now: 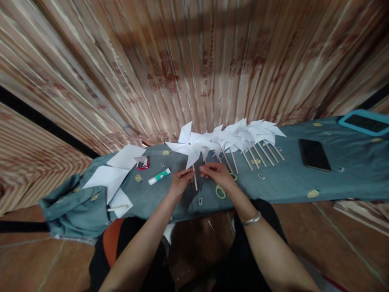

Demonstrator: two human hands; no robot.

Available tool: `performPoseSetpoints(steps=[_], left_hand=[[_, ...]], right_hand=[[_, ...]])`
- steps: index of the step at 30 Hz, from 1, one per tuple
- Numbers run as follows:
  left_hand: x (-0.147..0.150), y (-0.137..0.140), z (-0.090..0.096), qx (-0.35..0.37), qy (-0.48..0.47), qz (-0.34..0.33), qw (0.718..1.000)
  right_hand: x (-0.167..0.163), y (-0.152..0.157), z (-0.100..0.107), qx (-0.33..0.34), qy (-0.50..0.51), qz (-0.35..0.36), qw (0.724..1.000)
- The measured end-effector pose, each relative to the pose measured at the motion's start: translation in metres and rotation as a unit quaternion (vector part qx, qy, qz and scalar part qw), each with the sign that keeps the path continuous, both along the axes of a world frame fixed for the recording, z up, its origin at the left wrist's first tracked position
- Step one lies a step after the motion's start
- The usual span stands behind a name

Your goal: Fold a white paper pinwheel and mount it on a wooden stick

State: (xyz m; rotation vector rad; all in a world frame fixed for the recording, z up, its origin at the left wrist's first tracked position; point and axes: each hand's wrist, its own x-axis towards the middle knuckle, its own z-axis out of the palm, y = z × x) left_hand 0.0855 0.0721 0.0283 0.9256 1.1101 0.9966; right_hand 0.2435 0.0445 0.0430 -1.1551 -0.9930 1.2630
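A white paper pinwheel [191,149] with a dark pin at its centre points toward the far edge. My left hand [181,180] is closed, fingers pinching the pinwheel's thin wooden stick [195,180] just under the paper. To its right, my right hand [219,173] is closed, thumb and fingertips together beside the end of another stick; what they hold, if anything, is too small to tell. More white pinwheels [243,136] overlap in a row to the right, sticks toward me. Green-handled scissors [221,192] lie partly hidden under my right hand.
A glue stick [159,177], a small red box [142,163] of pins and white paper sheets [111,178] lie at left. A phone [314,154] and a blue-framed tablet [366,122] are on the right. The narrow cloth-covered table [282,182] meets a curtain [194,73].
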Motion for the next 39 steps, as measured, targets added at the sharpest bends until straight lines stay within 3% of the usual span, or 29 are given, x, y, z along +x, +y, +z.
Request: performPoseSetpoints(steps=[4, 9, 23, 39], left_hand=[[-0.004, 0.021, 0.005, -0.015, -0.013, 0.016, 1.0], [-0.003, 0.035, 0.009, -0.025, -0.013, 0.02, 0.999], [0.017, 0.057, -0.005, -0.052, 0.045, -0.041, 0.997], [0.016, 0.068, -0.016, -0.051, 0.11, -0.057, 0.991]], right_hand=[[0.007, 0.002, 0.001, -0.02, 0.018, -0.035, 0.999], [0.01, 0.003, 0.003, 0.006, 0.002, -0.048, 0.999], [0.011, 0.004, 0.001, 0.007, -0.008, -0.046, 0.999], [0.015, 0.004, 0.0, 0.007, -0.024, -0.05, 0.998]])
